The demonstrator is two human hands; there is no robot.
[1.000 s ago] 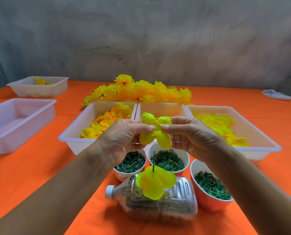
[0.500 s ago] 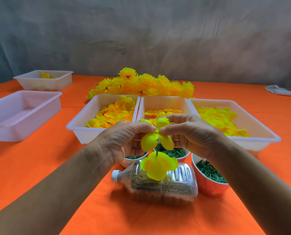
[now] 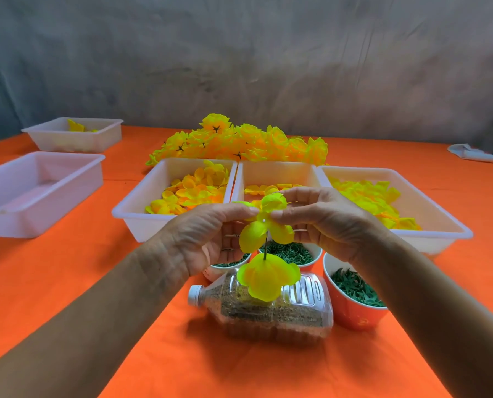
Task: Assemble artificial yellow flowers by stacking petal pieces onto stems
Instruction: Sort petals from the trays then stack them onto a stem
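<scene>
A thin dark stem stands upright out of a sand-filled plastic bottle lying on its side. One yellow petal layer sits low on the stem. My left hand and my right hand pinch a second yellow petal piece from both sides. Its centre hole sits at the stem's tip.
Three white trays of yellow petals stand side by side behind my hands, with a heap of finished flowers beyond. Cups of green parts sit around the bottle. Two more white trays stand on the left of the orange table.
Both hands brought the petal piece down onto the stem's tip. The camera view shifted slightly upward and closer.
</scene>
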